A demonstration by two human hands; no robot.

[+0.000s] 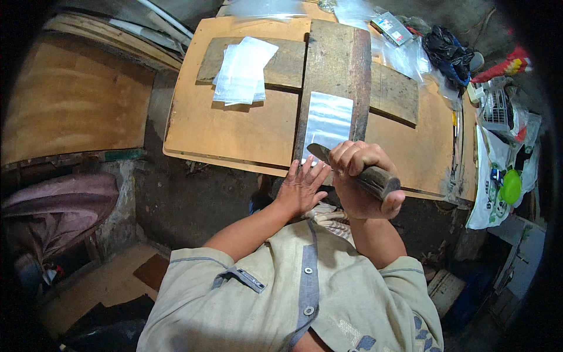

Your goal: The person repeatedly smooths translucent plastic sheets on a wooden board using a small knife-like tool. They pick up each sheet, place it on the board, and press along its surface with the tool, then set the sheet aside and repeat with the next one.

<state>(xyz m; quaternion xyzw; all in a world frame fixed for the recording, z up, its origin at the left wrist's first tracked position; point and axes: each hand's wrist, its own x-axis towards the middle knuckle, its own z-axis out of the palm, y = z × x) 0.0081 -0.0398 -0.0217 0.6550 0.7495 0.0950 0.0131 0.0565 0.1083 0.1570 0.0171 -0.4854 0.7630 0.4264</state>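
Note:
My right hand (363, 180) is closed around the dark, thick handle of a knife (379, 184). Its short curved blade (319, 151) points left, over the near end of a stack of clear plastic sheets or bags (330, 114). My left hand (303, 187) lies flat with fingers spread, its fingertips at the near edge of that plastic. The plastic rests lengthwise on a thick wooden board (327, 57). Whether the blade touches the plastic cannot be told. Farther left, another fanned pile of clear plastic pieces (246, 70) lies on a crosswise plank (290, 66).
The boards sit on a light brown tabletop (233, 127). A second plank section (393, 94) extends right. Loose plastic sheets (268, 9), a clear case (391, 28) and a black plastic bag (446, 53) occupy the far side. A green round object (510, 187) hangs at right.

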